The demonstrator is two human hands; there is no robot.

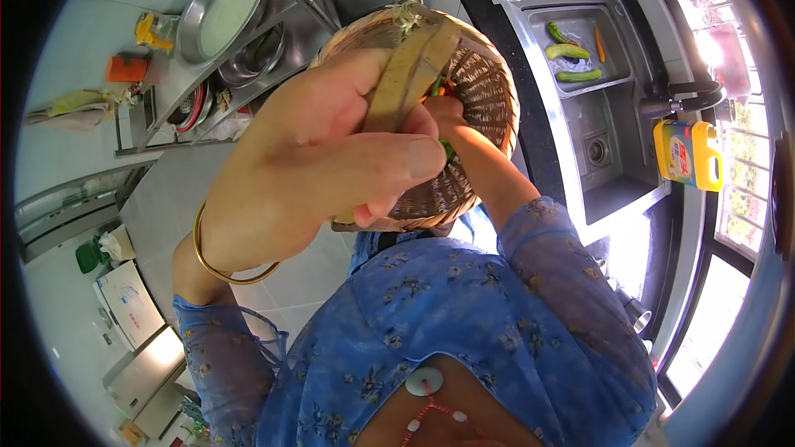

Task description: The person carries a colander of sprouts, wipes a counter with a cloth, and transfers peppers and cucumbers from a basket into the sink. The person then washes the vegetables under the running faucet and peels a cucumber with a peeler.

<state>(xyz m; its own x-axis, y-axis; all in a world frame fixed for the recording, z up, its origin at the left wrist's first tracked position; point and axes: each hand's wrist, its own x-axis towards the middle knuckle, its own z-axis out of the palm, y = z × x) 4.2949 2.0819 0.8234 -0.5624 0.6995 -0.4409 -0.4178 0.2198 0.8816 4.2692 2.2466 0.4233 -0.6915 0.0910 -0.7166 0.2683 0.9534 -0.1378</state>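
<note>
My left hand [306, 149] is raised close to the camera. Its fingers are wrapped round the flat bamboo handle [411, 66] of a woven wicker basket [490, 108]. Down inside that basket is my right hand [445, 109], with its fingers mostly hidden behind the handle and my left hand. Small red-orange and green pieces, which look like peppers or other vegetables, show beside the right hand. Whether it grips any of them cannot be made out.
To the right, a steel sink [542, 136] holds green cucumber-like vegetables [568, 51] and a carrot [599, 43]. A yellow detergent jug [687, 155] stands beside the dark faucet [687, 99]. At left, a metal rack [178, 74] carries a large steel basin [252, 0].
</note>
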